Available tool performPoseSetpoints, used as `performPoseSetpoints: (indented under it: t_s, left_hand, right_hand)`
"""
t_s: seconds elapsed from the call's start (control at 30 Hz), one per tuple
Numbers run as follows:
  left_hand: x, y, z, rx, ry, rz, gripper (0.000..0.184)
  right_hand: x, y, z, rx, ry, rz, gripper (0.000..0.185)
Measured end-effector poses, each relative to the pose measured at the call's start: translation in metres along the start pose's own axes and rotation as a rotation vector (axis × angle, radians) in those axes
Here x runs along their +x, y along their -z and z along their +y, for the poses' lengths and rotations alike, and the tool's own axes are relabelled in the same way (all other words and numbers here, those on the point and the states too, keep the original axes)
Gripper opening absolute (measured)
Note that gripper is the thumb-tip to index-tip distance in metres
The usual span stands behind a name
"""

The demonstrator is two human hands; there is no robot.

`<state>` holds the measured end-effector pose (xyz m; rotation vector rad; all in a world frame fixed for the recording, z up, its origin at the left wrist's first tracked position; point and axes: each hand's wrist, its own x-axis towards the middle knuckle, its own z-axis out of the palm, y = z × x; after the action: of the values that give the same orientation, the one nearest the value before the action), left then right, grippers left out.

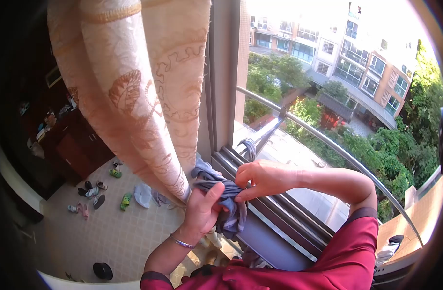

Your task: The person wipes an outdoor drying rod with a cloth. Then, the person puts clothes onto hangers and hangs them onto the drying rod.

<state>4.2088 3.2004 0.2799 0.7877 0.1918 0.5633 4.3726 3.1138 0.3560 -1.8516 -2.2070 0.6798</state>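
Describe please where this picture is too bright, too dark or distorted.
All in the head view: glare washes out the top of the building; shadow swallows detail around the dark cabinet; the railing looks bowed, probably by the wide lens, and corners go black; the grey cloth appears reasonably sharp.

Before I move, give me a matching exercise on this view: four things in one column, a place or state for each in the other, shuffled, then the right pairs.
Things:
1. Cloth
2. Curtain
3. Bangle
4. Railing

Places and states:
A. Hanging, cream with brown patterns
B. Beyond the window frame
C. Held by left hand and right hand
D. Around the left wrist

Pairs: 1-C, 2-A, 3-D, 4-B
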Motion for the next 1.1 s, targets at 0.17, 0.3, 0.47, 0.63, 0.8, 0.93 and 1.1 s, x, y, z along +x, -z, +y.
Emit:
performPoseSetpoints:
  t_s: [0.17,0.3,0.47,0.63,0.8,0.93,1.1]
  left_hand:
    - [0.009,0.01,0.009,0.07,0.059,-0.086,0.036]
    - [0.01,0.011,0.007,0.048,0.064,-0.088,0.035]
    - [0.011,0.01,0.002,0.032,0.064,-0.131,0.033]
    - [0.015,0.009,0.003,0.046,0.08,-0.135,0.037]
    - [0.021,0.01,0.001,0.019,0.054,-0.131,0.052]
    - [0.022,0.0,0.001,0.008,0.0,-0.128,0.059]
    - [0.021,-0.001,0.001,0.061,-0.019,-0.161,0.055]
  right_hand:
    - [0.0,0.012,0.018,1.14,-0.34,0.529,0.024]
    - [0.006,0.063,0.075,1.081,-0.413,0.735,0.027]
    - [0.042,0.042,0.185,0.552,-0.636,0.752,0.034]
    - [0.071,-0.001,0.236,0.02,-0.474,0.16,0.033]
    - [0.06,0.007,0.174,-0.57,-0.327,0.435,0.02]
    - [0.019,0.031,0.031,0.273,-0.383,0.296,0.051]
    - [0.0,0.008,0.009,0.245,-0.066,0.299,0.026]
